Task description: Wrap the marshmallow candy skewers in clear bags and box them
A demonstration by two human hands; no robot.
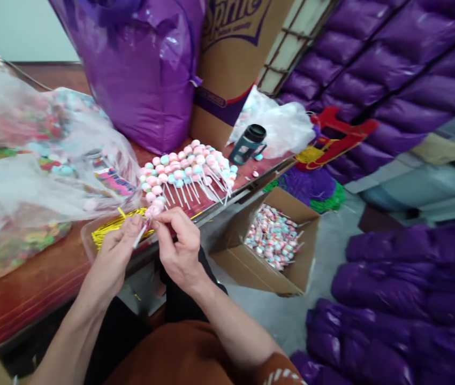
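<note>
Between both hands is a pink marshmallow pop point(154, 210) in a clear wrapper, its white stick slanting down to the left. My left hand point(118, 243) pinches it around the stick below the candy. The fingertips of my right hand point(177, 243) are closed at the wrapper's neck; whatever thin piece they pinch is too small to make out. Just behind the hands, a pile of pink and blue marshmallow pops point(189, 168) lies on the table with sticks toward me. Yellow twist ties point(109, 233) fill a clear tray point(86, 238) beside my left hand.
On the right, a cardboard box point(235, 267) holds many wrapped pops point(273, 235). A dark bottle point(248, 144) stands near the edge of the red table point(19, 305). Plastic bags of candy point(43, 176) cover the left; a large purple bag point(143, 75) stands behind. Purple sacks point(404, 299) line the right.
</note>
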